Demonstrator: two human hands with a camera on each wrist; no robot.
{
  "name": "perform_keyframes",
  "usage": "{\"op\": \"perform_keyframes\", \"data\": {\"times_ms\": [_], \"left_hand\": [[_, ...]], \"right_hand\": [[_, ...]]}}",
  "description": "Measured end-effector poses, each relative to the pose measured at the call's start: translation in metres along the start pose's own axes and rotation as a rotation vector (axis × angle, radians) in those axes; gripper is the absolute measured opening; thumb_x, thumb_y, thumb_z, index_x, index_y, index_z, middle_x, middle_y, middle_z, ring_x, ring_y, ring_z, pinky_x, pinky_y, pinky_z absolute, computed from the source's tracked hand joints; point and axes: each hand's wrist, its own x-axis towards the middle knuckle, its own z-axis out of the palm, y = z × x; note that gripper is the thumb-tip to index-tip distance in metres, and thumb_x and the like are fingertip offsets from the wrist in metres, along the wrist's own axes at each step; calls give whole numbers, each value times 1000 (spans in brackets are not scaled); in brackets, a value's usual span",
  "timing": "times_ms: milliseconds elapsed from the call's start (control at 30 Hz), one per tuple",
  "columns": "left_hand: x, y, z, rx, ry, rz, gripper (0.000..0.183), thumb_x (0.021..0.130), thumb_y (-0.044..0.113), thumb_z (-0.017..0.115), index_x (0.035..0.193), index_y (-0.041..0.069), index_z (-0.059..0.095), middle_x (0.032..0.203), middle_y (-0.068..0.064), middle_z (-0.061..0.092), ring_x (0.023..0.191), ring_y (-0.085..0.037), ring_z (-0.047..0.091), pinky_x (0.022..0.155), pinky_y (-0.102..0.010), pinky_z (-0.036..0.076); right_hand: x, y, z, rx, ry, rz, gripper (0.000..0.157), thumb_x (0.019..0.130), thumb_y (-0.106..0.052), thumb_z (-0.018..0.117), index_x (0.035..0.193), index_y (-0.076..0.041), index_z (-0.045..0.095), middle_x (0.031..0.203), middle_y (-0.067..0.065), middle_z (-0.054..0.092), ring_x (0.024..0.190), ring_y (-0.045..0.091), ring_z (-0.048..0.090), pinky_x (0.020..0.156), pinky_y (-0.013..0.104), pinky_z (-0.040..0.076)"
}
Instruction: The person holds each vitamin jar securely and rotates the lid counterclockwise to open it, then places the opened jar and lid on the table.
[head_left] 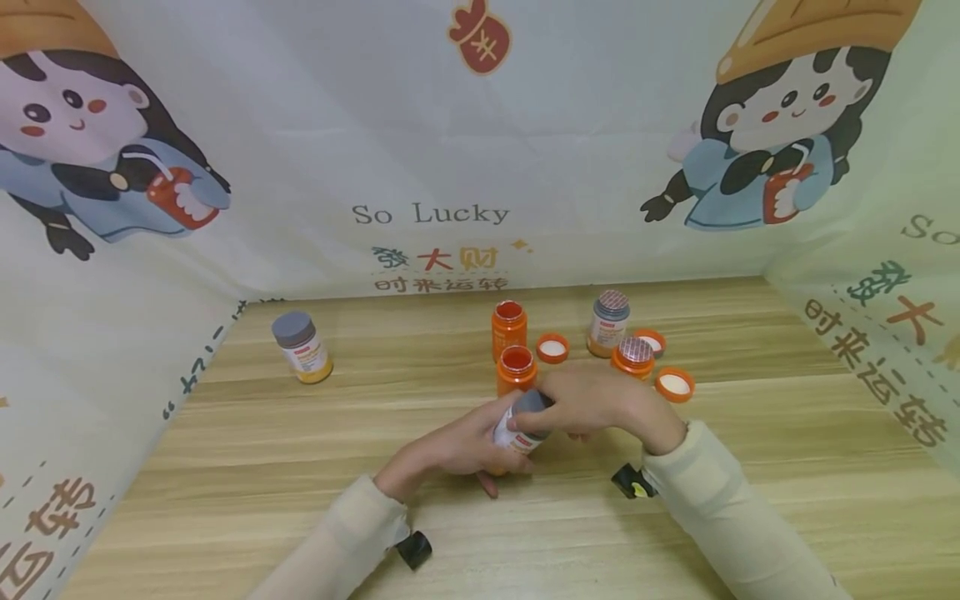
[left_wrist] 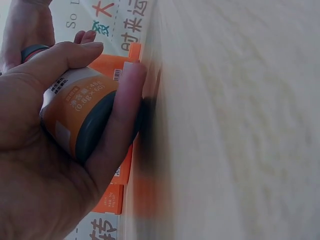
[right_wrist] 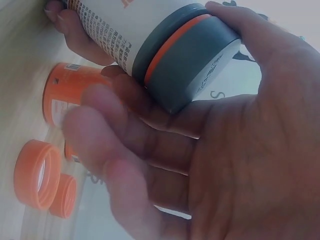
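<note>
A grey, white and orange bottle (head_left: pixel 517 437) is tilted over the table between the two hands. My left hand (head_left: pixel 468 442) grips its body from the left, and in the left wrist view the fingers wrap round its orange label (left_wrist: pixel 82 107) near the dark base. With thumb and index finger, my right hand (head_left: pixel 592 400) pinches the bottle's grey cap (right_wrist: pixel 200 60). The right hand's other fingers are bent loosely away from it. In the right wrist view an orange band shows between cap and collar.
Two uncapped orange bottles (head_left: pixel 510 336) stand just beyond the hands. To the right are a grey bottle (head_left: pixel 609 329) and an orange bottle (head_left: pixel 632 362), both with foil seals. Several orange caps (head_left: pixel 675 385) lie around them. Another grey-capped bottle (head_left: pixel 306 354) stands far left.
</note>
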Motion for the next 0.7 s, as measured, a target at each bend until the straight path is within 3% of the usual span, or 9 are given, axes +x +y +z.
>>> {"op": "perform_keyframes", "data": {"times_ms": [400,700], "left_hand": [[0,-1,2,-15,-9,3,55,89,4,74,134,21,47,113,-12,58,86,-20,64,51,-43,63],[-1,0,1,4,0,6,55,88,6,76,132,24,48,114,-12,60,86,-20,66,52,-45,63]], "right_hand": [[-1,0,0,-4,-24,19,51,93,-67,59,73,-20,59,54,-5,52,48,11,52,50,25,35],[0,1,1,29,-47,4,50,93,-63,61,82,-14,65,57,-4,55,48,12,53,52,25,38]]}}
